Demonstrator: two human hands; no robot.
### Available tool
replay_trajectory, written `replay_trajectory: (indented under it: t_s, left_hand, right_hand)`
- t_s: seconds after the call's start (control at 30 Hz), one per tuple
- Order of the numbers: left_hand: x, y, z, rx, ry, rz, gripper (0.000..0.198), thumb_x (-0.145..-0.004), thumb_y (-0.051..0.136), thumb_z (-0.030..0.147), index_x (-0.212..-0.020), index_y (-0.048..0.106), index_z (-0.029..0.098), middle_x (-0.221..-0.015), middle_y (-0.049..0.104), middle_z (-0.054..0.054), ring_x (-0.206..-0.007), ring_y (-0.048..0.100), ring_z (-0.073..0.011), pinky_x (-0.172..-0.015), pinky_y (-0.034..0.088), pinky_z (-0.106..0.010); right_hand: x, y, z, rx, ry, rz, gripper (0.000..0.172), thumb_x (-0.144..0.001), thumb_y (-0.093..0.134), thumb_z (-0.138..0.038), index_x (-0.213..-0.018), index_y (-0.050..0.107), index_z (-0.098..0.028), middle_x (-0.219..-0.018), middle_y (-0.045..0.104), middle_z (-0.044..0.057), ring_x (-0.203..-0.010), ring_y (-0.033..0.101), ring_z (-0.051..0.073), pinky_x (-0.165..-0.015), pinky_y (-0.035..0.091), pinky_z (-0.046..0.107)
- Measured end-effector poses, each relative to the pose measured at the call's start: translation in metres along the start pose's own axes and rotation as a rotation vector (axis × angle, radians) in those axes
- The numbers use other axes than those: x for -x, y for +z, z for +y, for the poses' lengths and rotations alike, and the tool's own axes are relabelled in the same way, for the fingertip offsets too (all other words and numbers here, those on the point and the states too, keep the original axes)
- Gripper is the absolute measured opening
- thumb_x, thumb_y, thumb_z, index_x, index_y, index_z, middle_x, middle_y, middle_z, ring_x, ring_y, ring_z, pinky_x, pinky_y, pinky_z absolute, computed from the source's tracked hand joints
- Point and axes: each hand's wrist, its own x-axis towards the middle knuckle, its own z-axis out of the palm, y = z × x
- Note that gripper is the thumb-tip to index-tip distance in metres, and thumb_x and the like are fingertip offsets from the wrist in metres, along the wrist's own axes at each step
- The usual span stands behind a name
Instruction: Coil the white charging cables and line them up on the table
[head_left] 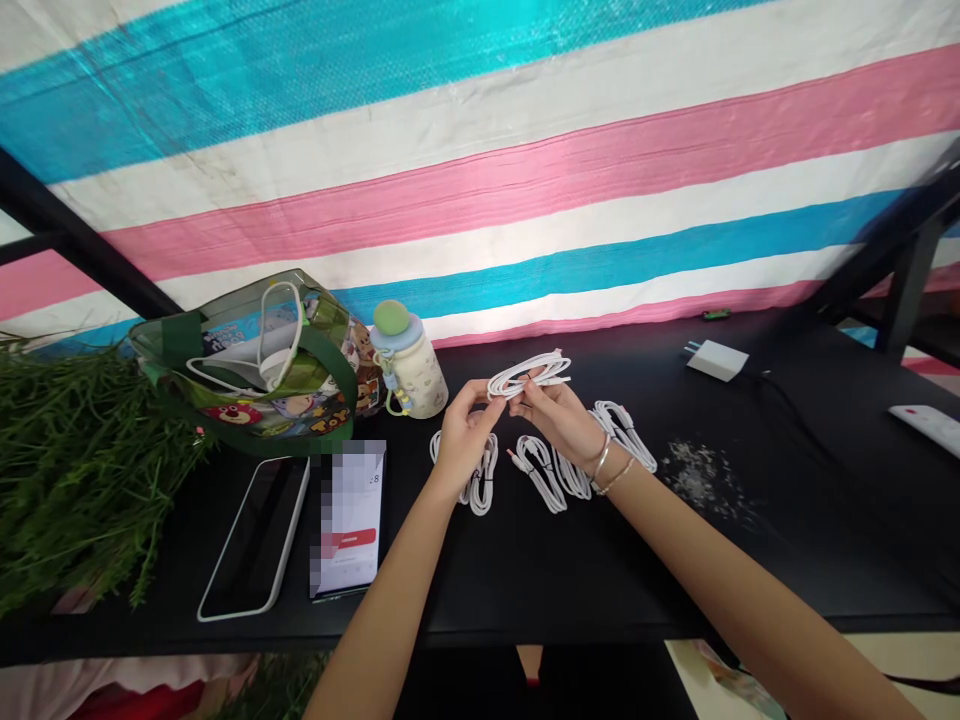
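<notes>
A coiled white cable [531, 372] is held up above the black table between both hands. My left hand [466, 432] pinches the coil's left end between thumb and fingers. At its lower right side, my right hand [556, 415] grips the same coil, near a dark tie around its middle. Below the hands lie more bundled white cables: one bundle [484, 485] under my left hand, another [541, 475] in the middle, and one [628, 437] to the right behind my right wrist. My hands and forearms partly hide these bundles.
To the left stand a green see-through bag [247, 410], a cream bottle [421, 375], a dark-screened phone [255, 540] and a lit phone [356, 520]. Green foliage [97, 470] fills the far left. On the right are a white charger [718, 360], a black cord [795, 410] and pale crumbs [703, 478].
</notes>
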Motion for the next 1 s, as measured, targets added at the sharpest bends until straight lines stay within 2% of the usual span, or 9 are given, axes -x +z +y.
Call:
replay_trajectory:
  t_s: [0.1,0.2,0.37,0.57,0.8,1.0]
  left_hand:
    - [0.0006,0.0015,0.0010,0.025,-0.023,-0.001,0.022,-0.073,0.065,0.038,-0.081,0.058,0.019,-0.084,0.062,-0.001,-0.087,0.059,-0.0153,-0.073,0.046,-0.024]
    - [0.0016,0.0022,0.0016,0.025,-0.046,0.038,0.026,-0.074,0.064,0.043,-0.074,0.053,0.019,-0.076,0.057,0.002,-0.080,0.057,-0.0134,-0.071,0.045,-0.023]
    - [0.0020,0.0022,0.0000,-0.027,-0.007,0.112,0.031,-0.076,0.061,0.046,-0.066,0.045,0.020,-0.065,0.047,0.005,-0.069,0.050,-0.0111,-0.065,0.043,-0.021]
    - [0.0011,0.0023,-0.0026,-0.074,0.047,0.102,0.025,-0.078,0.058,0.039,-0.068,0.046,0.020,-0.067,0.047,0.004,-0.069,0.051,-0.0115,-0.063,0.044,-0.021]
    - [0.0012,0.0014,-0.0049,-0.143,0.101,0.120,0.012,-0.078,0.057,0.028,-0.073,0.050,0.020,-0.077,0.051,0.002,-0.078,0.054,-0.0130,-0.072,0.046,-0.023]
    - [0.0019,0.0016,-0.0048,-0.148,0.067,0.103,0.005,-0.081,0.054,0.024,-0.083,0.053,0.020,-0.086,0.057,-0.001,-0.085,0.056,-0.0137,-0.073,0.047,-0.023]
  right_hand:
    - [-0.0008,-0.0015,0.0015,0.011,0.019,-0.022,0.042,-0.053,0.078,-0.056,-0.067,0.062,-0.020,-0.063,0.063,-0.003,-0.061,0.057,0.010,-0.069,0.051,0.029]
    - [-0.0012,-0.0019,0.0029,0.034,0.052,-0.045,0.042,-0.053,0.078,-0.056,-0.068,0.063,-0.020,-0.063,0.064,-0.003,-0.062,0.059,0.011,-0.070,0.051,0.030]
    - [-0.0016,-0.0016,0.0052,0.069,0.105,-0.079,0.043,-0.052,0.078,-0.057,-0.066,0.064,-0.019,-0.064,0.065,-0.001,-0.063,0.060,0.012,-0.073,0.052,0.032]
    - [-0.0010,0.0004,0.0065,0.049,0.128,-0.039,0.044,-0.047,0.079,-0.057,-0.061,0.064,-0.019,-0.061,0.064,-0.002,-0.062,0.059,0.011,-0.073,0.051,0.031]
    - [0.0006,0.0010,0.0055,0.033,0.127,-0.052,0.042,-0.050,0.079,-0.056,-0.062,0.065,-0.018,-0.060,0.064,-0.002,-0.061,0.059,0.010,-0.073,0.052,0.031]
    - [-0.0011,-0.0002,0.0061,0.041,0.083,-0.017,0.041,-0.049,0.080,-0.055,-0.065,0.065,-0.020,-0.060,0.063,-0.004,-0.061,0.059,0.010,-0.070,0.054,0.029]
